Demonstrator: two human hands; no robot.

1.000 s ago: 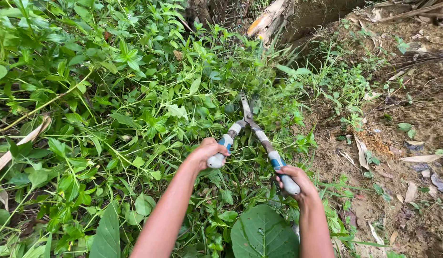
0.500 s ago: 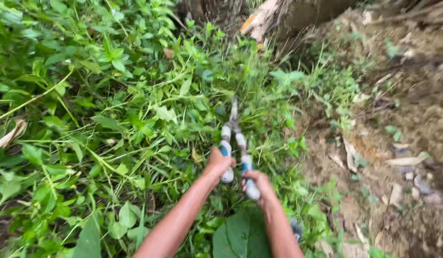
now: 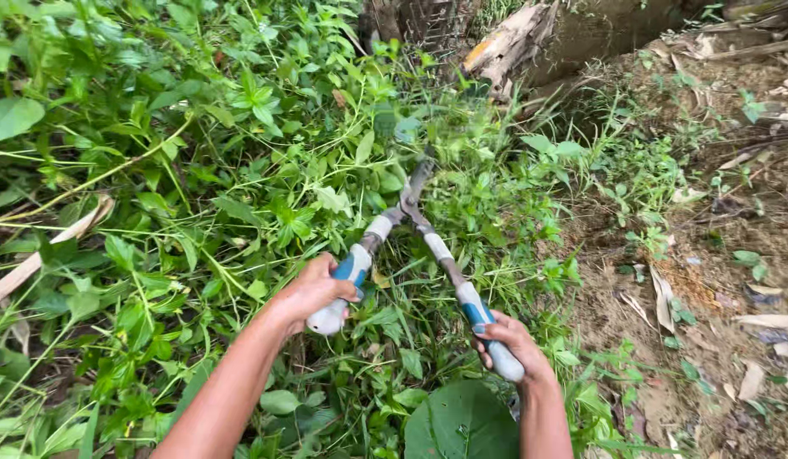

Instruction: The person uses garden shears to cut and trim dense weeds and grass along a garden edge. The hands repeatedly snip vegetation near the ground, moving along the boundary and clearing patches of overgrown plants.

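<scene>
While both hands' fingers (image 3: 343, 289) clamp its spread handles, the hedge shears (image 3: 415, 212) point into weeds (image 3: 241, 153).

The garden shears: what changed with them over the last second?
The shears were spread, then squeezed shut half a second ago; now the handles are pulled apart again. Left hand moved left, right hand moved right. Both hands kept their grip, and the blades stayed in the green weeds.

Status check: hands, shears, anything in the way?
Left hand and right hand each grip a handle of the hedge shears. Handles spread; blades blurred, down in the weeds. Big round leaf between the forearms.
</scene>
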